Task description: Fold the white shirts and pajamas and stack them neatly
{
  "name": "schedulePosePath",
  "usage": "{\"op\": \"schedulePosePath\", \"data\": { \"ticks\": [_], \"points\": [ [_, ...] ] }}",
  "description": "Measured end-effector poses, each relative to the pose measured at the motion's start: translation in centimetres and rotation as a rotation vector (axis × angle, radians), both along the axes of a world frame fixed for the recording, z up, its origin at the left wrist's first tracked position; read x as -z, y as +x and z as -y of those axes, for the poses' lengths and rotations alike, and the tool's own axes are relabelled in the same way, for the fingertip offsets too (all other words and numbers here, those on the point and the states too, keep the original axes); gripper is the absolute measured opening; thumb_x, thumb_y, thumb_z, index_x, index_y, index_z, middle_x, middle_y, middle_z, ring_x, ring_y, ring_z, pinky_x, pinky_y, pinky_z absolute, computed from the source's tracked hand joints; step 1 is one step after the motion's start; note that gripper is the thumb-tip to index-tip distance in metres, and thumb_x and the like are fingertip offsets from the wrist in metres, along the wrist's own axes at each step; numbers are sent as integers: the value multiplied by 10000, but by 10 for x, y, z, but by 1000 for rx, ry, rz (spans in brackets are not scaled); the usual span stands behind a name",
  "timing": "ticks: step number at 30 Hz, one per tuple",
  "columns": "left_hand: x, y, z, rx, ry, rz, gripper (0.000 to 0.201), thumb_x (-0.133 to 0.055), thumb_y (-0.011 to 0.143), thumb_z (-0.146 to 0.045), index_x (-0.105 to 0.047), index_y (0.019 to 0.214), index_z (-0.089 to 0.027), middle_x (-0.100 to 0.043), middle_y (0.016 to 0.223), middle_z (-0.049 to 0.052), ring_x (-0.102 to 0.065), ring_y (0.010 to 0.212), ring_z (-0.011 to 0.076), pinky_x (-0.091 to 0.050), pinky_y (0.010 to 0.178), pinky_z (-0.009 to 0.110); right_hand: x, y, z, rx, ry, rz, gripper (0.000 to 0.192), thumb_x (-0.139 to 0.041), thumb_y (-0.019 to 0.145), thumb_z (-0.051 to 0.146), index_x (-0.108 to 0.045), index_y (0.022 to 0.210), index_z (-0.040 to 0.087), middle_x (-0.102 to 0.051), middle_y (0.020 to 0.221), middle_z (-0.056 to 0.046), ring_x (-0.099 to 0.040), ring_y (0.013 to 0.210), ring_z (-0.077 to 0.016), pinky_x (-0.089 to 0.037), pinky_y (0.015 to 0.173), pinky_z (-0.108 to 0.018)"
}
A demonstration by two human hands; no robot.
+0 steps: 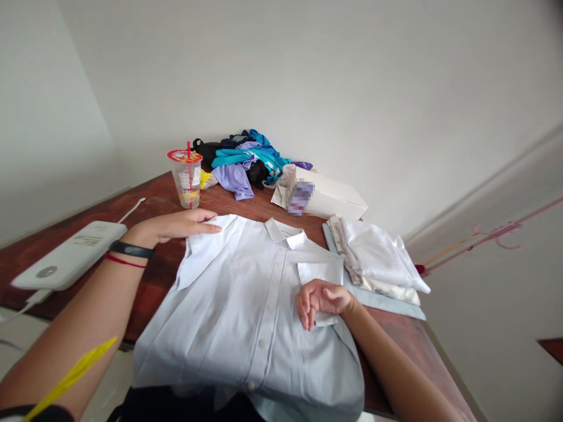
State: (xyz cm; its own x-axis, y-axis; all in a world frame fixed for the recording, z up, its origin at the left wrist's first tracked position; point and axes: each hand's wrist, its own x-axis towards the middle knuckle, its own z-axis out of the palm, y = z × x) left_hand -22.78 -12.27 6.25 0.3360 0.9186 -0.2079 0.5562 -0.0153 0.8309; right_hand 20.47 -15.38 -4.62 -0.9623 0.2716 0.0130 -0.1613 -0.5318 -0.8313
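Note:
A white button-up shirt point(229, 293) lies front up on the table, its collar at the far end and its lower hem over the near edge. My left hand point(189, 225) is open, with its fingers stretched flat across the sleeve and shoulder on the left side. On the right side, the short sleeve point(323, 272) is turned inward over the shirt front. My right hand point(323, 298) rests around that sleeve, its fingers loosely bent and the thumb apart, with nothing visible in its grasp.
Folded clothes point(378, 258) are stacked at the right edge of the brown table point(145, 205). Behind stand a white box point(334, 193), a plastic cup point(187, 181) with a red straw, and a clothes heap point(250, 158). A white power bank point(70, 255) with cables lies left.

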Motion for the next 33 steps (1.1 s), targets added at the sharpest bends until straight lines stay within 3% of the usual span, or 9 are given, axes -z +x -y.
{"op": "schedulePosePath", "data": {
  "ticks": [3,8,12,14,16,19,23,28,33],
  "points": [
    [4,18,1,-22,2,228,552,-783,776,-548,-636,1189,-212,-629,843,9,-546,607,142,-378,462,212,-1,-1,1,0,9,-12,528,-742,857,553,-723,1014,49,-742,962,-182,-775,895,-311,-650,729,-403],
    [25,60,1,-100,95,575,520,-799,802,-458,-595,1203,-197,-628,840,-6,-564,621,113,-430,532,210,-2,-2,0,0,20,-8,535,-740,857,559,-723,1022,50,-744,965,-186,-777,895,-313,-652,730,-411],
    [40,86,8,86,-98,675,697,-807,808,-382,-485,1402,-211,-711,973,51,-696,742,194,-521,614,298,-1,-1,0,7,31,13,555,-749,840,580,-721,1016,54,-743,958,-182,-777,889,-317,-652,727,-416],
    [45,90,9,195,-110,638,790,-817,789,-340,-442,1475,-225,-718,1135,106,-743,873,250,-550,668,345,-1,-1,0,9,31,20,560,-752,833,585,-719,1013,56,-740,955,-176,-777,888,-315,-650,732,-412],
    [48,87,6,243,-40,534,715,-794,801,-350,-506,1441,-210,-708,1211,132,-751,918,265,-553,685,355,0,-1,0,12,29,24,557,-757,827,582,-718,1007,56,-736,952,-173,-775,882,-313,-648,730,-411],
    [53,73,-5,134,225,259,485,-698,865,-424,-642,1276,-172,-734,1150,127,-740,938,268,-559,764,372,0,-1,1,9,24,29,561,-763,819,577,-721,1002,49,-730,948,-177,-772,876,-318,-646,726,-418],
    [58,51,-16,2,538,-208,418,-646,861,-433,-704,1200,-195,-735,1146,112,-692,1081,310,-506,984,428,0,-1,0,8,24,30,573,-767,816,575,-730,1015,39,-731,962,-184,-772,885,-320,-646,738,-419],
    [61,43,-18,-42,538,-343,561,-642,822,-489,-661,1297,-192,-658,1308,148,-632,1199,346,-462,1065,447,-1,-1,1,8,47,34,594,-769,811,597,-735,1032,46,-743,952,-186,-770,896,-326,-644,748,-429],
    [56,44,-18,-119,370,-262,731,-704,741,-591,-604,1340,-183,-718,1125,123,-697,970,314,-527,897,401,-6,1,1,7,79,14,604,-752,819,606,-736,1052,50,-736,966,-189,-764,910,-329,-633,760,-435]
  ]
}}
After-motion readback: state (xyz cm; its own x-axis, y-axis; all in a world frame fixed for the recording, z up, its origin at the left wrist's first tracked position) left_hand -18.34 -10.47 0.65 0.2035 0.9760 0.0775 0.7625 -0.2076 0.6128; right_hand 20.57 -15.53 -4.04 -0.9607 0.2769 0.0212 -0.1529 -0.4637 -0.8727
